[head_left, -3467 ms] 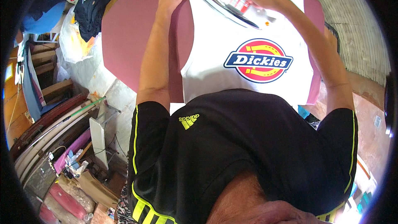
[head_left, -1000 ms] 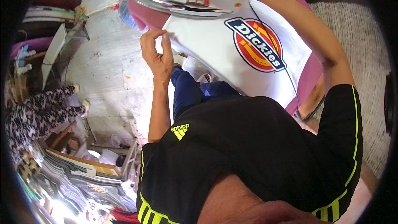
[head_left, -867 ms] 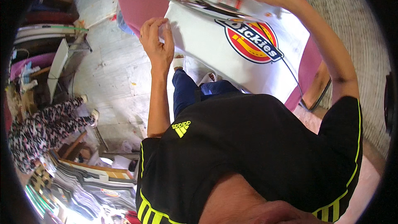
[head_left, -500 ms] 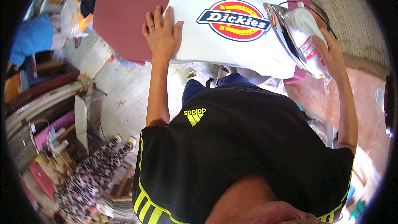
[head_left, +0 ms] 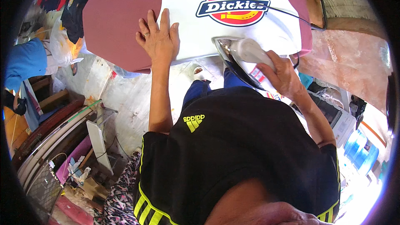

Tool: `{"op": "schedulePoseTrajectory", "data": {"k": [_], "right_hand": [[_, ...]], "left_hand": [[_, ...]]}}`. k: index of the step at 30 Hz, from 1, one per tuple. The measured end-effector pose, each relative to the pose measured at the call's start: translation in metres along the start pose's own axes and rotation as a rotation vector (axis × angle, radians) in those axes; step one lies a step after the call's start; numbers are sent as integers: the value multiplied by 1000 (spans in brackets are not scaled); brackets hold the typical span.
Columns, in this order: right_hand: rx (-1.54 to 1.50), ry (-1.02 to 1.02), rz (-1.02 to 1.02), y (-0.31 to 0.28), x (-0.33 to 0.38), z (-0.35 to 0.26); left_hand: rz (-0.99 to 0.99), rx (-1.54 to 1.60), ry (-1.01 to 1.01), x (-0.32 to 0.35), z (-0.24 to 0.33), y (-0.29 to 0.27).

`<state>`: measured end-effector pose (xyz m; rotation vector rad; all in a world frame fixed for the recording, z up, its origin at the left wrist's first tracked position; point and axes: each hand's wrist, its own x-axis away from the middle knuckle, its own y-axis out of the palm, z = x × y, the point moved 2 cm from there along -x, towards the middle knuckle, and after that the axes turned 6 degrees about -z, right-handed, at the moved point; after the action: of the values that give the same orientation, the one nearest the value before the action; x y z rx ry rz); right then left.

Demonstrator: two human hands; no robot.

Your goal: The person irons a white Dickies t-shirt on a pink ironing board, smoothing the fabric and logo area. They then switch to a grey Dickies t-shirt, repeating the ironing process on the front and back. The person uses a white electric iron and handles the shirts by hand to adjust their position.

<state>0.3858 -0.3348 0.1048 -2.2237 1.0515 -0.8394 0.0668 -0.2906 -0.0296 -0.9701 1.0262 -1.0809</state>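
A white shirt [head_left: 196,29] with a red, yellow and blue printed badge [head_left: 233,6] lies spread on a dusty-pink padded ironing board [head_left: 118,21]. My left hand [head_left: 158,39] presses flat, fingers apart, on the shirt's lower left edge where it meets the board. My right hand [head_left: 281,73] grips the white handle of a clothes iron [head_left: 237,60], which is lifted and tilted off the near edge of the board, its shiny soleplate facing left. The iron's dark cord [head_left: 287,14] runs across the shirt to the right.
Stained concrete floor [head_left: 125,100] below the board. Piled clothes and a blue garment [head_left: 25,60] at left, wooden boards and a wire basket [head_left: 41,187] lower left. White appliance [head_left: 339,118] and blue water bottles [head_left: 360,152] at right. A framed dark object [head_left: 312,0] at the board's far right.
My right hand has swung the iron from the shirt's top right down and off the near edge. My left hand went from pinching the shirt's edge to lying flat on it.
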Motion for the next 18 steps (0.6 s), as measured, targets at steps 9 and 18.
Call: {"op": "schedulePoseTrajectory", "data": {"k": [9,18], "right_hand": [[25,-68,18,41,-64,-43],[191,-33,-12,28,-35,-20]], "left_hand": [[15,31,44,1,-16,4],[11,52,26,0,-14,3]]}}
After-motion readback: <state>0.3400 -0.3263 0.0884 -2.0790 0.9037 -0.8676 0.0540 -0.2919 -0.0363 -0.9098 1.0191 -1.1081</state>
